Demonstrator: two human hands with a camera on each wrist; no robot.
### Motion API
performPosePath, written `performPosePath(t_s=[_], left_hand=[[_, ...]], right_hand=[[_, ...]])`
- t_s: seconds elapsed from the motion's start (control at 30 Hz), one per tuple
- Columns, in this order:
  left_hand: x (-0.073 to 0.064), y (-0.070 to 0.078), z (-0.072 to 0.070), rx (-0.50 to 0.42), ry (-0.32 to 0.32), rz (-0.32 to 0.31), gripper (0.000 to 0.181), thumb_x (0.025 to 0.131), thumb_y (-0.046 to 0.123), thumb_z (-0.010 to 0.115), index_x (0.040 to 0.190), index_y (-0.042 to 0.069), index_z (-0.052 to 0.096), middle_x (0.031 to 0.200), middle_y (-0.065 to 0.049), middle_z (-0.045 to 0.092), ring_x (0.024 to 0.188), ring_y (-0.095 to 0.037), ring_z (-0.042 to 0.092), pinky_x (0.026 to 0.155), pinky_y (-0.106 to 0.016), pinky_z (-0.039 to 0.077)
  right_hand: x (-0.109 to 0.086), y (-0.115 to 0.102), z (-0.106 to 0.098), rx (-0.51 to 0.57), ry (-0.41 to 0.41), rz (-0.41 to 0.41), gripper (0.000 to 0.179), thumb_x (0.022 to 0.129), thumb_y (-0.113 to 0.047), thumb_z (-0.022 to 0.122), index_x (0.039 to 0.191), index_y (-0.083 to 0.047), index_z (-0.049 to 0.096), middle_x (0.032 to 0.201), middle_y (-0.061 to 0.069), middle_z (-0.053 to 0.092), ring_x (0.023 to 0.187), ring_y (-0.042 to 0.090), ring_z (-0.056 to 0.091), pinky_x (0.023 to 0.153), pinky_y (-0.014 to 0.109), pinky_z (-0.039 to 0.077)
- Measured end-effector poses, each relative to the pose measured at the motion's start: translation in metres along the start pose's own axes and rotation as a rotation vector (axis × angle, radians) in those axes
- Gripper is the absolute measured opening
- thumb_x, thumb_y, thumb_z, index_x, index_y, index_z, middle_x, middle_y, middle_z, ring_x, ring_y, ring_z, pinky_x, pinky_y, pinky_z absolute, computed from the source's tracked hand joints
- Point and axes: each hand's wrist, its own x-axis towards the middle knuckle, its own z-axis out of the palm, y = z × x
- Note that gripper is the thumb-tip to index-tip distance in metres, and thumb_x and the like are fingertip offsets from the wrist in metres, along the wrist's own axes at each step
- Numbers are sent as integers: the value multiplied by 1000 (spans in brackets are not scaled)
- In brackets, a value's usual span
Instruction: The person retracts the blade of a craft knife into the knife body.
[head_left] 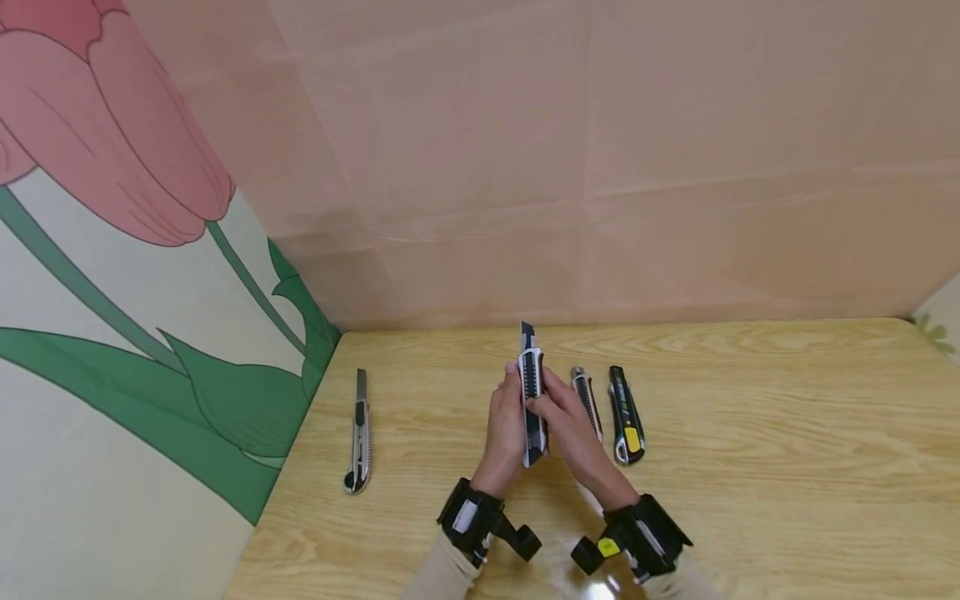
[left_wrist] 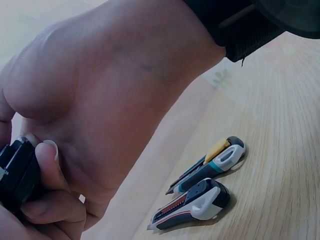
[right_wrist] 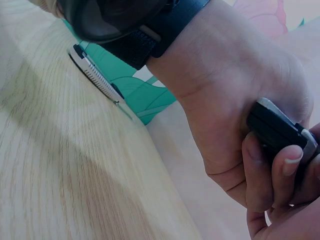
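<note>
Both hands hold one box cutter [head_left: 532, 400] upright in the middle of the head view, its dark blade [head_left: 527, 336] sticking out at the top. My left hand [head_left: 504, 427] grips the handle from the left side. From the other side my right hand [head_left: 576, 429] holds it too, its thumb lying across the front of the handle. The dark handle end [right_wrist: 272, 122] shows between curled fingers in the right wrist view. At the lower left of the left wrist view, fingers wrap round the same handle [left_wrist: 25, 172].
A silver box cutter [head_left: 361, 442] with its blade out lies left on the wooden table [head_left: 787, 433]. Right of the hands lie a grey-and-red cutter [left_wrist: 192, 205] and a black cutter with a yellow part [head_left: 627, 417]. Behind stands a pinkish covering [head_left: 480, 150].
</note>
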Motion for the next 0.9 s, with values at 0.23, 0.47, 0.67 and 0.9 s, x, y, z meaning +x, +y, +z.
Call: performPosePath(t_s=[0.23,0.47,0.67,0.9], left_hand=[[0,1,0,-3,7,26,59,94,61,24,101,14,59,72,-9,51,51,-23,47,32,-38,42],[0,0,0,-6,4,8,59,93,61,25,104,15,59,73,-7,52,51,-20,47,33,-34,42],[1,1,-1,-9,-19,39,56,95,58,24,111,18,60,73,-6,51,54,-19,46,37,-29,40],[-1,4,1,-6,-16,47,57,97,55,23,102,12,60,73,-8,52,53,-20,47,36,-31,41]], right_hand=[[-3,-17,6,-7,-6,-24,46,89,4,37,134,-5,38,126,15,50,110,24,46,92,35,38],[-5,-17,6,-56,4,-28,42,90,2,39,131,-4,40,124,13,50,105,24,47,87,34,42],[-7,-17,6,-98,22,-48,39,91,0,40,129,-6,42,122,12,51,102,24,48,83,34,43],[-8,-19,6,-127,24,-50,41,90,1,40,130,-7,42,120,10,51,98,24,48,74,34,44]])
